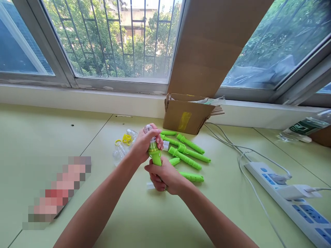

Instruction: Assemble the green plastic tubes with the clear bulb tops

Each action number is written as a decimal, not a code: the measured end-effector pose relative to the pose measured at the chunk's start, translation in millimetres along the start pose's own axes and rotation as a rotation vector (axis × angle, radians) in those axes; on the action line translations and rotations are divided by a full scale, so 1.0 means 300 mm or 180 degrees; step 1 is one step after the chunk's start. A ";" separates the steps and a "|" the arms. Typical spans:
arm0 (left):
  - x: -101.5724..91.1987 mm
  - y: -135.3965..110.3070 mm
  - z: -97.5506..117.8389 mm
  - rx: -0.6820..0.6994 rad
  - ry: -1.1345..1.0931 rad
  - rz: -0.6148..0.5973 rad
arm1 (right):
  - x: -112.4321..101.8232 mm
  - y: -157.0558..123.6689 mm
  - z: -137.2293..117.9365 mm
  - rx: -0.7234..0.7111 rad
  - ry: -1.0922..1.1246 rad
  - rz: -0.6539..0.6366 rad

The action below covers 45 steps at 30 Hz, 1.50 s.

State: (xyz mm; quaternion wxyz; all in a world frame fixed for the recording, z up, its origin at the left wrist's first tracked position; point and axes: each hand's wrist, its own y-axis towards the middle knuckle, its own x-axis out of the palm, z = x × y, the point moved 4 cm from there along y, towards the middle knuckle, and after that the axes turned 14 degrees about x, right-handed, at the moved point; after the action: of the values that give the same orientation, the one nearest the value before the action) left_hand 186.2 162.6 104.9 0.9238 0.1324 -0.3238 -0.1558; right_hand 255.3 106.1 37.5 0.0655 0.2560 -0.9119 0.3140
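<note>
My left hand [141, 145] is wrapped around a clear ridged plastic top [148, 129]. That top sits at the threaded upper end of a green plastic tube [156, 157], which stands nearly upright. Below, my right hand [165, 175] grips the tube's lower part, and its fingers hide the bottom end. Several loose green tubes [185, 158] with threaded ends lie just right of my hands. Left of them are clear plastic pieces [119, 154] and yellow rings [126, 139]. A small white piece [166, 146] lies behind my left fingers, and a translucent one [150, 186] beside my right hand.
An open cardboard box [181, 117] stands against the window sill. A white power strip [289, 206] with plugs and cables [241, 151] lies at the right, below a plastic bottle [303, 126] on its side. A pixelated flat object [60, 189] lies at the left.
</note>
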 end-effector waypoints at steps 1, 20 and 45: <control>0.002 0.002 0.004 -0.0002 0.0002 -0.0017 | -0.003 -0.001 -0.006 -0.0061 -0.0066 0.0056; -0.027 0.007 0.001 0.0244 0.0319 0.0559 | -0.043 -0.007 -0.024 -0.0351 -0.0983 0.0751; -0.049 0.031 0.058 0.0286 0.0685 0.0032 | -0.081 -0.057 -0.108 -0.0732 -0.0984 0.0571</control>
State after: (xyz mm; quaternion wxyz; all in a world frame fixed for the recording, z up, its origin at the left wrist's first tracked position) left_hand 165.9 174.3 113.2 0.9471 0.1880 -0.2302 -0.1213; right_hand 283.4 124.6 65.8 -0.0746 0.2098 -0.9601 0.1695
